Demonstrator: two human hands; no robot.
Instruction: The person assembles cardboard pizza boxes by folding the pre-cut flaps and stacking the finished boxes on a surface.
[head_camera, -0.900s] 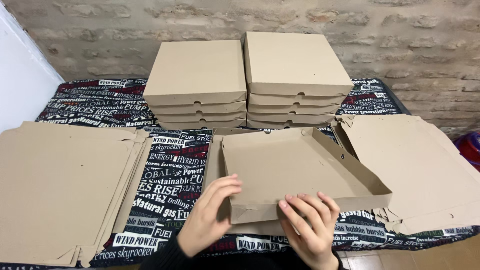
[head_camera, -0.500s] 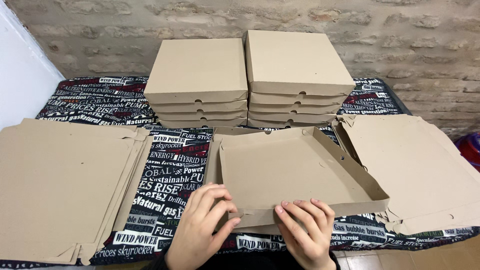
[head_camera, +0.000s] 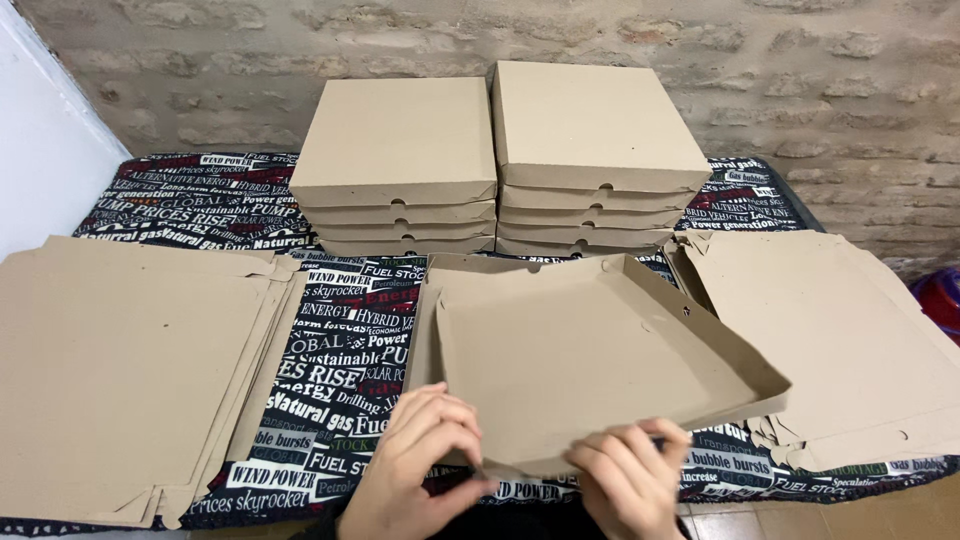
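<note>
Two hands work the near edge of a half-folded cardboard box (head_camera: 590, 360) that sits at the centre of the surface (head_camera: 340, 330), its side walls partly raised and its front lip bent and bowed at six o'clock. The left hand (head_camera: 420, 465) comes in at seven o'clock, wrist low, fingers (head_camera: 450, 420) curled over the near-left corner and pinching the front flap. The right hand (head_camera: 630, 480) sits at five o'clock, knuckles up, fingers wrapped around the front edge with the tips tucked beneath it; both hands are clenched on the cardboard. The judged risk lies in that bowed front lip: uneven pressure from the two hands could crease the panel off its score line, or let the right wall spring back flat. At twelve o'clock stand two piles of finished boxes (head_camera: 500, 150) against a brick wall (head_camera: 800, 60). A stack of flat blanks (head_camera: 120, 370) lies at nine o'clock, and another flat sheet stack (head_camera: 840, 330) at three o'clock, touching the box's right wall.
</note>
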